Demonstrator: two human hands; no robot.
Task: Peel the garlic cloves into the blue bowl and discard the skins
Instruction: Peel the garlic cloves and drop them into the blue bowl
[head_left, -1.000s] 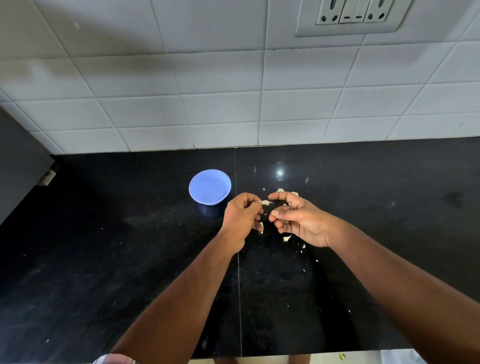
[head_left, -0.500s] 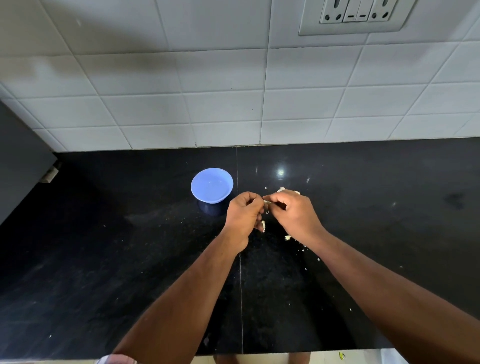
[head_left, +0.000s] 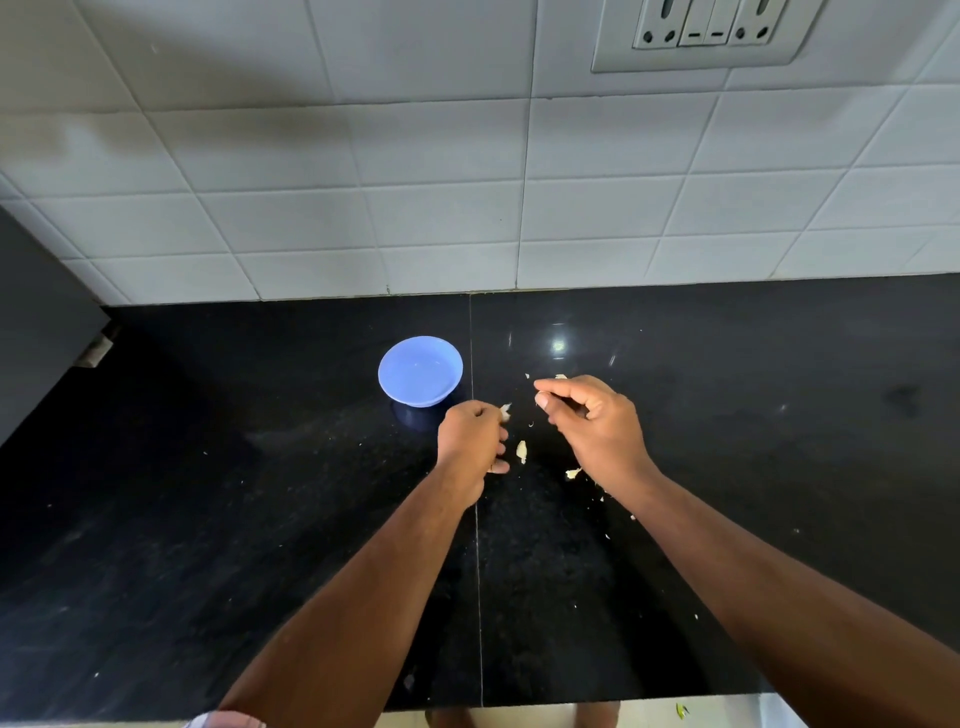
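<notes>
The bowl (head_left: 420, 370) sits on the black tabletop (head_left: 208, 519). Just right of it, my left hand (head_left: 471, 441) holds a clove (head_left: 505, 412). Skins (head_left: 521, 451) lie between my hands. My right hand (head_left: 592, 426) pinches its finger and thumb together; I can't tell on what.

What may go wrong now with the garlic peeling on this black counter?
The left hand holds the garlic clove beside the blue bowl, not over it, so a slip may drop it on the counter. Loose skins lie scattered there and may be mistaken or missed.
</notes>
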